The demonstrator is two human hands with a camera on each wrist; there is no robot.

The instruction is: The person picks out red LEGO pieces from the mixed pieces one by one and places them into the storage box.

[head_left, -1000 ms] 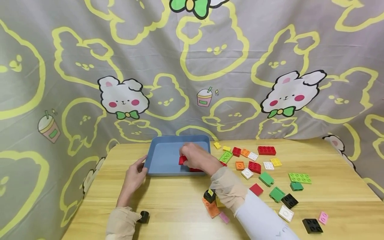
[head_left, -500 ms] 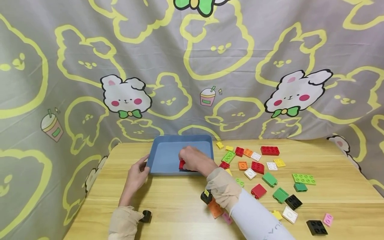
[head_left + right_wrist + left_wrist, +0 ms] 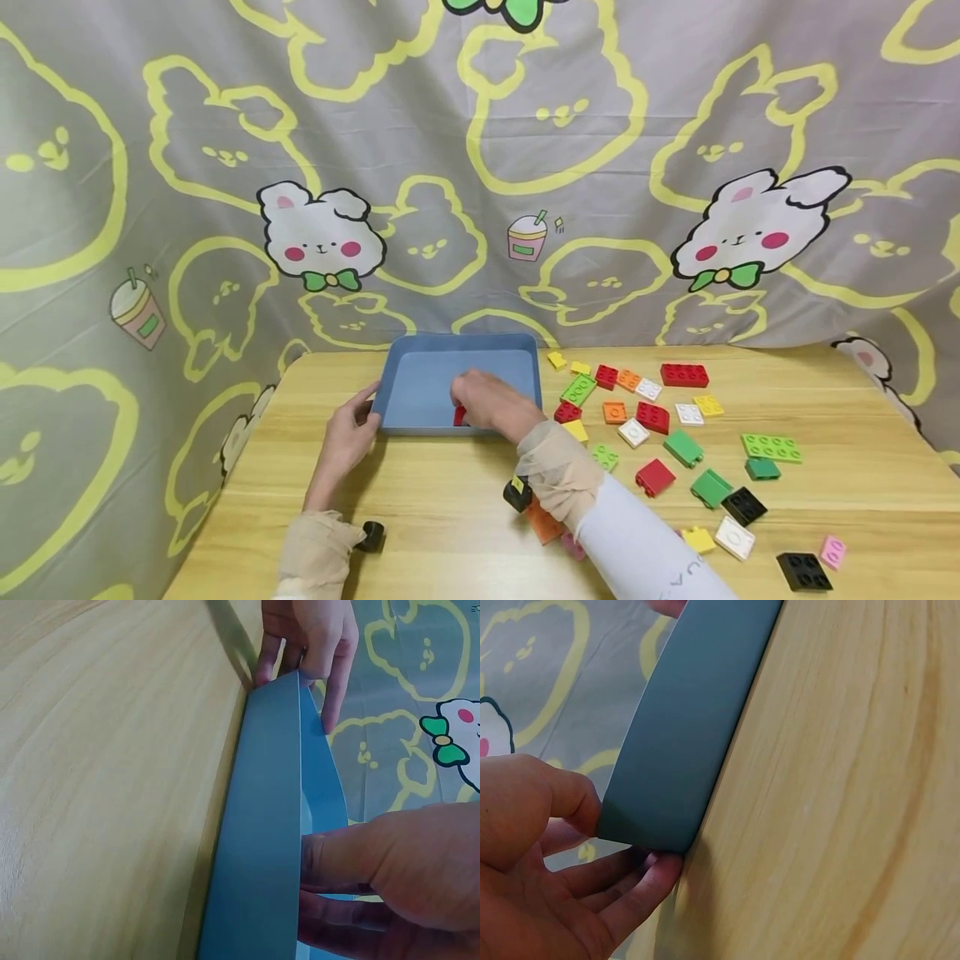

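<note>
A blue tray (image 3: 420, 379) lies at the back of the table, its near wall (image 3: 259, 802) filling much of the right wrist view. My left hand (image 3: 351, 433) grips its near left corner, thumb at the rim and fingers (image 3: 641, 896) against the outer side. Inside the tray, close behind the near wall, my right hand (image 3: 489, 402) holds a red toy brick (image 3: 459, 415). Only an edge of that brick shows past the fingers. From the right wrist, the wall hides the fingertips of the right hand (image 3: 405, 874) and the brick.
Loose toy bricks of several colours spread right of the tray, among them a long red brick (image 3: 684, 375), a light green brick (image 3: 772, 447) and a black brick (image 3: 804, 572). An orange brick (image 3: 544, 523) lies beside the right wrist. A patterned cloth (image 3: 450, 208) hangs behind the table.
My right hand has lowered the red brick and drawn it slightly left and nearer the tray's front wall. The left hand keeps its grip on the tray corner. The head view has shifted slightly.
</note>
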